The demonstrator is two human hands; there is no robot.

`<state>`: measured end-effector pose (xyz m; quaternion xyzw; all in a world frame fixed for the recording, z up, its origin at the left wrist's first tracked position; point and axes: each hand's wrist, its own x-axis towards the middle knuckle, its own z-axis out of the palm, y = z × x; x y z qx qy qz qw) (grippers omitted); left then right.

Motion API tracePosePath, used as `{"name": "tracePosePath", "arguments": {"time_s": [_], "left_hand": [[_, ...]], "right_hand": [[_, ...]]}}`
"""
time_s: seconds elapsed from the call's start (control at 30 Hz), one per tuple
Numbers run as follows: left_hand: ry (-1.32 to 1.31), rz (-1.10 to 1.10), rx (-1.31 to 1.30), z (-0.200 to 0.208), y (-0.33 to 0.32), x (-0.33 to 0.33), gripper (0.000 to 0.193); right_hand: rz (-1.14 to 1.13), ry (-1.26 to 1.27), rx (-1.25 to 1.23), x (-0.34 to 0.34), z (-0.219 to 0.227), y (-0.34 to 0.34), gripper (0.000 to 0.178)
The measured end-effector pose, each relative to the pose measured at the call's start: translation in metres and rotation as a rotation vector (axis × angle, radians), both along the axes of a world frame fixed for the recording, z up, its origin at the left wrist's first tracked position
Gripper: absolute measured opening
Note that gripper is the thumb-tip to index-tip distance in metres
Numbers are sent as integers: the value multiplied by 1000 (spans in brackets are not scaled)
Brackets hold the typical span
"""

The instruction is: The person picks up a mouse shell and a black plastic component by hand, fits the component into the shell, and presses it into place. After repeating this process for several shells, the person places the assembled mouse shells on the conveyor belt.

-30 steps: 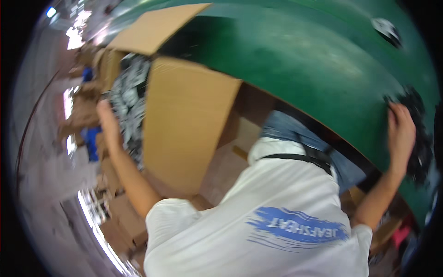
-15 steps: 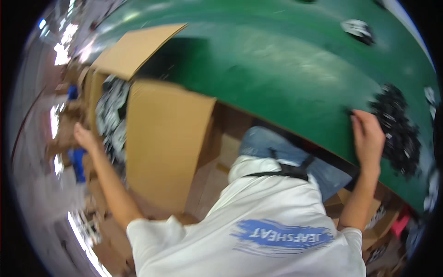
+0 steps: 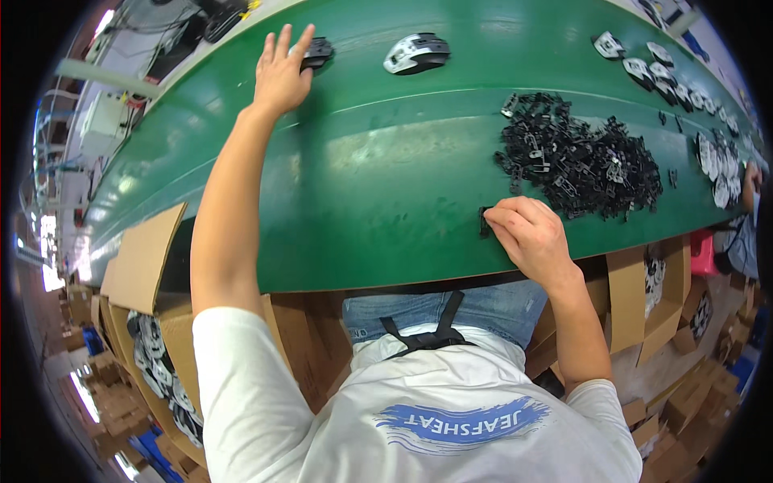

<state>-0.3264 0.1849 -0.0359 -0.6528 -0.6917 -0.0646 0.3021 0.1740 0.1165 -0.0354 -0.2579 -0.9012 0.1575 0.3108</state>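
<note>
My left hand (image 3: 282, 80) reaches far over the green table with its fingers spread. A white-and-black, mouse-shaped shell (image 3: 319, 52) lies against or just behind that hand's edge, partly covered by it; whether they touch I cannot tell. My right hand (image 3: 530, 237) is near the table's front edge, fingertips pinched on a small black plastic part (image 3: 484, 223). Right behind it spreads a heap of small black plastic parts (image 3: 572, 153). A second white-and-black shell (image 3: 416, 53) rests on the table to the right of my left hand.
The green table (image 3: 370, 233) runs across in front of me. Several similar shells (image 3: 640, 72) stand in rows at the far right. An opened cardboard box (image 3: 181, 330) of shells is at my left, another box (image 3: 628, 298) at my right. A person's hand (image 3: 750, 181) shows at the right rim.
My left hand has moved from beside the box of shells to the far side of the table, its fingers now spread. The view has turned rightward. My right hand still pinches near the heap.
</note>
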Motion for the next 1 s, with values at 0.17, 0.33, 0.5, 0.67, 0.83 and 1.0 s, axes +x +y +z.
{"name": "tracePosePath", "arguments": {"time_s": [0.17, 0.33, 0.5, 0.67, 0.83, 1.0], "left_hand": [[-317, -21, -482, 12, 42, -48, 78], [-940, 91, -217, 20, -25, -54, 68], [-2568, -499, -55, 42, -112, 101, 62], [-2796, -682, -149, 49, -199, 220, 71], [-2777, -587, -93, 47, -229, 257, 74], [-2476, -291, -328, 58, -231, 272, 69]], "right_hand": [[-61, 147, -209, 21, -5, -11, 16], [-45, 317, -355, 5, 1, -22, 18], [-7, 463, -500, -16, 30, -30, 22], [130, 559, -374, -65, 59, -33, 25], [194, 442, -115, -72, 47, -37, 35], [146, 313, 27, -58, 45, -50, 28]]}}
